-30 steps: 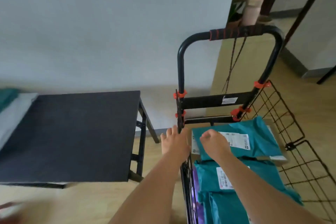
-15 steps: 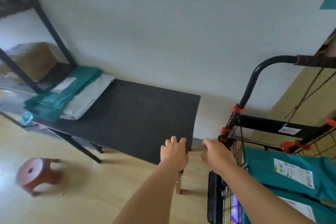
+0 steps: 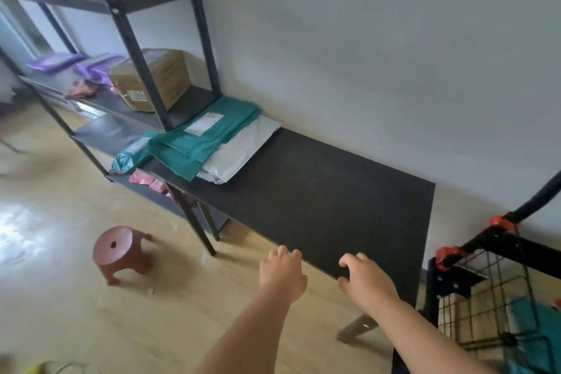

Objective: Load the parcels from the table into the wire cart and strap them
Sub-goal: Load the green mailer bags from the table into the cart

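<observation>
The matte black surface (image 3: 318, 197) runs long and flat along the wall, its top bare from the near edge to the far end, where the parcels lie: slick teal plastic mailers (image 3: 206, 136) stacked over a pale grey one (image 3: 239, 155), just beside the metal shelf rack (image 3: 145, 70). Well apart from that stack, the left grip (image 3: 282, 275) and right grip (image 3: 367, 281) hover at the near edge, both released, fingers loosely bent, grasping nothing. The wire cart (image 3: 485, 297), a black grid with orange clips, stands just beside the surface's right end, a teal parcel (image 3: 534, 328) inside. A round reddish plastic stool (image 3: 121, 255) sits on the glossy floor.
</observation>
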Available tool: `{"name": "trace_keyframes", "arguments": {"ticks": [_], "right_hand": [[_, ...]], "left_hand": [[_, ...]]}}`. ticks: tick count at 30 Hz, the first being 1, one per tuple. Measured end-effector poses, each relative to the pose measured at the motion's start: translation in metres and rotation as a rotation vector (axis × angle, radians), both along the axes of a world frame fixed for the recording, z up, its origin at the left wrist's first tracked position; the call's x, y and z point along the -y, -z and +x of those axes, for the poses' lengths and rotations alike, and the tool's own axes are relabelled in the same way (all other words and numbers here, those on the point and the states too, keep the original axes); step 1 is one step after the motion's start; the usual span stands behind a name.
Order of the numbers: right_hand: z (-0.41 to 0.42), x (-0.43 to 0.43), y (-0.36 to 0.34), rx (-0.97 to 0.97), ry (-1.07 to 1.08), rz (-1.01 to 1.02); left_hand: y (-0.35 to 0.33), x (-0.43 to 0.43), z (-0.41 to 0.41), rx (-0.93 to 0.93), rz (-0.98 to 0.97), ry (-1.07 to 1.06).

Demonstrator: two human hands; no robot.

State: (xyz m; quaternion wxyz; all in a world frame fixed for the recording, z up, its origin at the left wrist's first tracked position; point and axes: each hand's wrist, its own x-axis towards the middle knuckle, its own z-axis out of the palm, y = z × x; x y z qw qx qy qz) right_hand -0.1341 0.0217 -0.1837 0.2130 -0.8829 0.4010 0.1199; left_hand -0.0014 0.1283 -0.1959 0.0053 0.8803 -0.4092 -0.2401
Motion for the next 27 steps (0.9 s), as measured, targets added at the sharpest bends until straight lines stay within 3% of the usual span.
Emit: {"name": "trace_keyframes", "arguments": {"ticks": [12, 27], "right_hand": [[0.137, -0.068, 0.001, 0.037, -0.143, 0.039], [0.259, -0.049, -0.005, 0.188, -0.005, 0.217]], "left_hand": [[-0.009, -0.086, 0.109, 0.022, -0.244, -0.329], [-0.004, -0.084, 0.209, 0.081, -0.325, -0.481]]}}
